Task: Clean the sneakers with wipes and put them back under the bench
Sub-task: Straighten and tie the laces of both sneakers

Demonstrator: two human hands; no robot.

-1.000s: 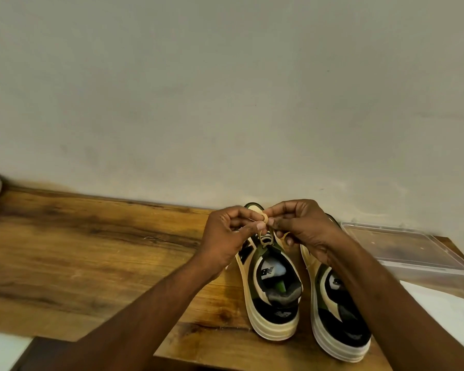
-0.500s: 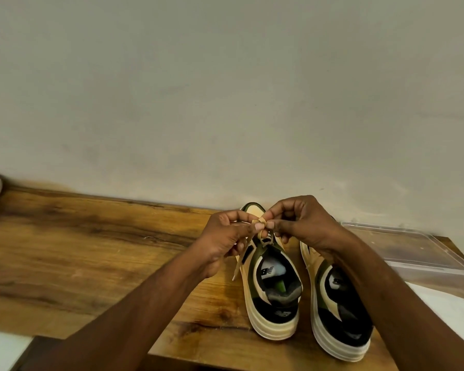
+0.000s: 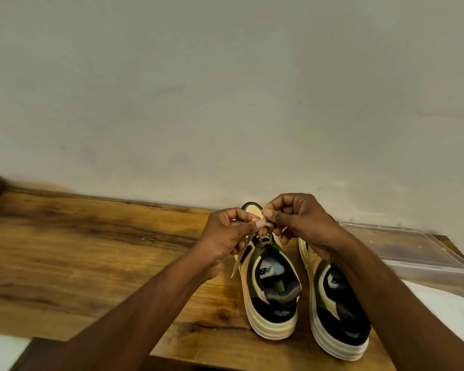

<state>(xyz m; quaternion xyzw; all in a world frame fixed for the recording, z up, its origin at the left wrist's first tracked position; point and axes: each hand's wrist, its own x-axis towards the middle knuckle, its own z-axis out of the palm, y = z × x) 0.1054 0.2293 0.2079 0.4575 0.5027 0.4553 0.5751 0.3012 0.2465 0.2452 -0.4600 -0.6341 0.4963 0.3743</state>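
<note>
Your hands have lifted slightly, left hand (image 3: 227,236) and right hand (image 3: 300,220) both pinching the lace (image 3: 240,257) directly above the left sneaker (image 3: 271,290), its tail hanging leftward.

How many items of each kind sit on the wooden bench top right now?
Sneakers: 2, left one with laces pinched by left hand and right hand, right one
Clear plastic lid: 1
White cloth: 1
Total: 4

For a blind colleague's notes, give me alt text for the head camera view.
Both hands, left hand and right hand, pinch the beige lace of the left sneaker, beside the right sneaker on a wooden bench near a clear plastic lid.
</note>
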